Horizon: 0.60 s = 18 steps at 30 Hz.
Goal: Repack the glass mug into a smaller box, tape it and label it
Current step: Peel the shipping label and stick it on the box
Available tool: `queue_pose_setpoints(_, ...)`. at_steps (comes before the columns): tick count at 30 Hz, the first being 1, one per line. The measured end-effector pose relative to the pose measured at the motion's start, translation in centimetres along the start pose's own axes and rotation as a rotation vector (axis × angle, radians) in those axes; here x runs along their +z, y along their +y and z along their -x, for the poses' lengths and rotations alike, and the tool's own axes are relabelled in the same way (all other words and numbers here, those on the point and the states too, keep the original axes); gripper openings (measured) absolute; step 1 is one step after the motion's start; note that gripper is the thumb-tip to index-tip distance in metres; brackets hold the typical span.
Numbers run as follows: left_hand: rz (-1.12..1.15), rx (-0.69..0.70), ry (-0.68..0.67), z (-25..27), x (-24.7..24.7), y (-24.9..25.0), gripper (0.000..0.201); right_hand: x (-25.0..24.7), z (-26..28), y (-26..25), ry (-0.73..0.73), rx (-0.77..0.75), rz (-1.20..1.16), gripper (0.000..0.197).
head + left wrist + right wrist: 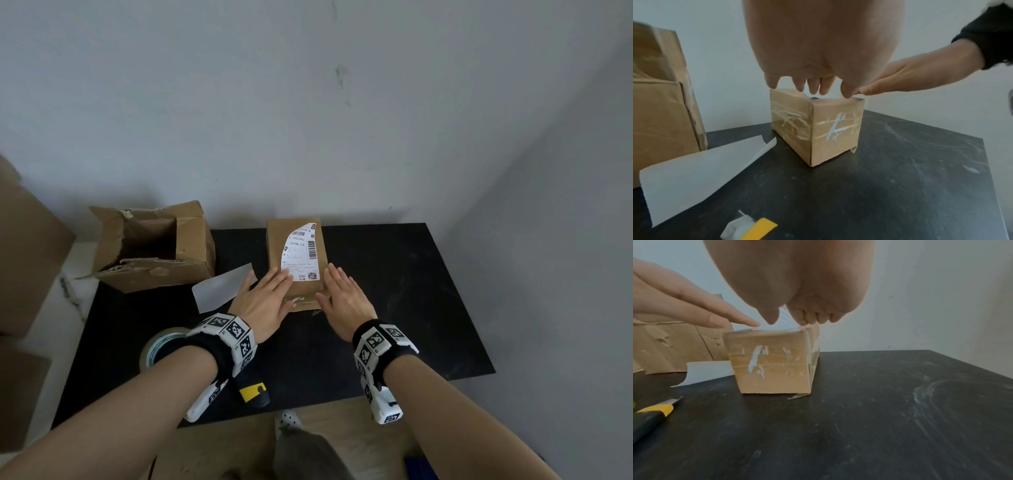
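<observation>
Left hand (265,301) presses label (303,253); wrist views show taped box (816,128) sides.

The label's (301,253) print is too small to read; hands cover its near corners.

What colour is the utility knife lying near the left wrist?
The utility knife is black with a yellow band behind its metal blade, clearest in the right wrist view.

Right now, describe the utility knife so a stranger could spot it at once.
Start at the black tabletop, then go to its near edge, below the left hand. There, right of the clear tape roll, lies the utility knife. It is the only black and yellow thing; its neighbours are brown cardboard, white paper or clear tape.
</observation>
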<state>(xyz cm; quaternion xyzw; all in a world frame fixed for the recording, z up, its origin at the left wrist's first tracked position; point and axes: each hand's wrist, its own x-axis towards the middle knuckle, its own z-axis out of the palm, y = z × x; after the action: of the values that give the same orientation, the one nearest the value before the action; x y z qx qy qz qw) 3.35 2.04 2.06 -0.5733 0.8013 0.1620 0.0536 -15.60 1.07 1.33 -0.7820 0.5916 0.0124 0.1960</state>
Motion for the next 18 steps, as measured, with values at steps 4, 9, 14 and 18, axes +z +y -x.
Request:
queue_pose_setpoints(4, 0.019, 0.008, -0.033, -0.6, -0.4, -0.2, 0.055, -0.2, -0.3, -1.0, -0.079, -0.099, 0.036, 0.058)
queue_pose_setpoints(9, 0.029, 0.011, -0.055, -1.7, -0.8, -1.0, 0.05, 0.0, -1.6, -1.0, -0.103, -0.1, 0.041, 0.058)
queue_pose_setpoints(14, 0.02, -0.028, -0.088, -3.6, -2.0, -2.0, 0.053, -0.2, -2.6, -0.8, -0.112, -0.108, 0.019, 0.058)
queue_pose_setpoints(18, 0.003, -0.024, -0.188, -5.3, -3.6, -2.9, 0.067, -1.0, -4.6, -0.4, -0.148, -0.107, 0.039, 0.056)
